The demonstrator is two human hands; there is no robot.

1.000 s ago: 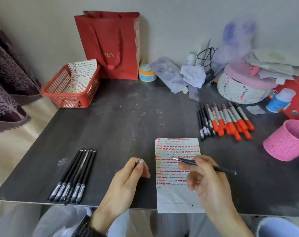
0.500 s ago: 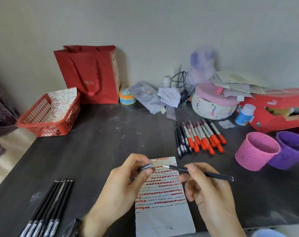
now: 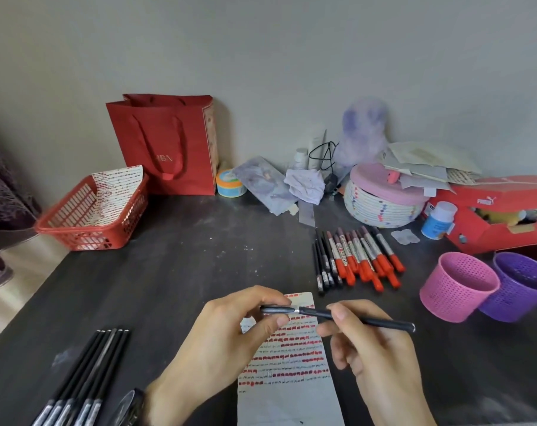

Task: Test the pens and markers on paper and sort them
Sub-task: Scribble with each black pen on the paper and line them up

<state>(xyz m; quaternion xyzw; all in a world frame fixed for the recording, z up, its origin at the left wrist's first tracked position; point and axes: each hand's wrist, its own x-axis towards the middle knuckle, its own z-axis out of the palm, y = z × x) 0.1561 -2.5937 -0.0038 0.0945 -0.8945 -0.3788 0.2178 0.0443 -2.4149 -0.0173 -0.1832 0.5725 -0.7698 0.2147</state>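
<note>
The left hand (image 3: 230,333) pinches a short dark grey pen cap (image 3: 276,309) between thumb and fingers. The right hand (image 3: 374,348) grips a slim black pen (image 3: 368,320) by its barrel, its tip meeting the cap's mouth. Just beneath both grips lies a white paper strip (image 3: 291,392) lined with red marks.

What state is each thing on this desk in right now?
Pen: uncapped, held by right hand.
Cap: off, pinched by left hand at pen's tip.
Paper: flat, rows of red marks, bottom blank.
Red markers: capped, lying grouped.
Left black pens: capped, side by side.
Red basket: upright, holds a marked sheet.
</note>
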